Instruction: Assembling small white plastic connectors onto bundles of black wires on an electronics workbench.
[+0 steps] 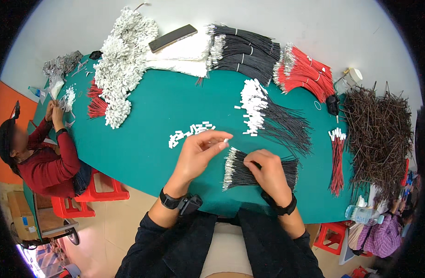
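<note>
My left hand (196,155) pinches a small white plastic connector housing (226,140) between thumb and forefinger, above the green table. To its right, my right hand (268,172) is closed over a bundle of black wires (240,176) with silvery terminals at their left ends. Its thumb and forefinger meet above the wires; whatever they grip is too small to make out. Just beyond my left hand lies a loose scatter of white housings (178,136). Farther right rests a pile of black wires (286,123) with white housings (253,104) on their ends.
At the back are a heap of white-ended wires (124,55), a phone (173,38) on white bags, tied black wires (245,51) and red wires (307,74). A red bundle (337,162) and a dark wire heap (377,134) lie right. A co-worker (46,157) sits at left.
</note>
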The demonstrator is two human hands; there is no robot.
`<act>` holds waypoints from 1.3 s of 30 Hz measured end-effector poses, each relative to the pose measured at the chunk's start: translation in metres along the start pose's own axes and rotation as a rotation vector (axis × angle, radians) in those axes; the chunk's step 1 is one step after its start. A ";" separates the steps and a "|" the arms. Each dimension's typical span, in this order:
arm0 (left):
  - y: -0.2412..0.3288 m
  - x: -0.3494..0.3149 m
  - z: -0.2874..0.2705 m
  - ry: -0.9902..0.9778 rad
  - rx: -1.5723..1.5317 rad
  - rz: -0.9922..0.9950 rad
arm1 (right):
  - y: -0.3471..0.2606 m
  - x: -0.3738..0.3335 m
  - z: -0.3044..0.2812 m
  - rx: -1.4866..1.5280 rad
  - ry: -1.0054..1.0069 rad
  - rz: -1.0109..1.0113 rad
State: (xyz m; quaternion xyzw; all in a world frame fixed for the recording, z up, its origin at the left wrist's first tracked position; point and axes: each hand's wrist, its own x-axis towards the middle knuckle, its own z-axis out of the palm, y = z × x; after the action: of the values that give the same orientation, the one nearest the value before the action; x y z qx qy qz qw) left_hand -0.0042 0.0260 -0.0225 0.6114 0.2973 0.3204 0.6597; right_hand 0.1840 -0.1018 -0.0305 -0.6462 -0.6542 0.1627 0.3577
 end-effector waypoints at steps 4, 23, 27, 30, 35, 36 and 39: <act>0.001 -0.002 0.000 -0.006 -0.337 -0.093 | -0.018 -0.002 -0.011 0.334 0.092 0.198; 0.000 -0.012 0.016 0.089 -0.345 -0.046 | -0.049 0.005 -0.021 0.238 0.402 0.085; 0.004 -0.013 0.017 0.082 -0.365 -0.058 | -0.049 0.005 -0.023 0.166 0.377 0.027; 0.004 -0.013 0.017 0.071 -0.354 -0.059 | -0.049 0.005 -0.023 0.153 0.385 0.018; 0.006 -0.015 0.018 0.066 -0.355 -0.065 | -0.047 0.006 -0.023 0.179 0.376 0.028; 0.006 -0.015 0.018 0.060 -0.350 -0.066 | -0.047 0.006 -0.023 0.179 0.376 0.028; 0.010 -0.017 0.018 0.039 -0.329 -0.076 | -0.048 0.005 -0.023 0.219 0.378 0.058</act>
State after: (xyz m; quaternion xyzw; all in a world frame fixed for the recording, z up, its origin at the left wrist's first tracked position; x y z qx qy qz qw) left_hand -0.0013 0.0023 -0.0114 0.4771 0.2764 0.3515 0.7566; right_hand 0.1653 -0.1077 0.0189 -0.6410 -0.5350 0.1193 0.5372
